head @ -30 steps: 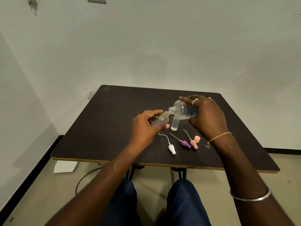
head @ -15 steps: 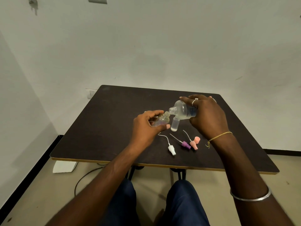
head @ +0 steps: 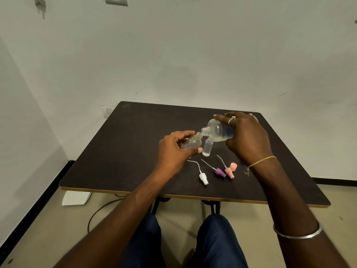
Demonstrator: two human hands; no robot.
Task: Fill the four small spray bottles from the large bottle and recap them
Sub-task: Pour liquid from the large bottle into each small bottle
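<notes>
Nothing moved: my right grip (head: pixel 249 138) still clasps the tilted large bottle (head: pixel 216 131), left grip (head: pixel 173 151) the small bottle (head: pixel 192 143).

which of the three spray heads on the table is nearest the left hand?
The white spray head, leftmost of the row and nearest the left hand. The purple spray head and pink spray head lie further right.

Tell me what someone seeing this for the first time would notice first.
Mid-table, the right hand tips the large bottle, its mouth at the neck of a small spray bottle held in the left hand. On the table nearer the person lie a white cap, a purple cap and a pink cap.
</notes>
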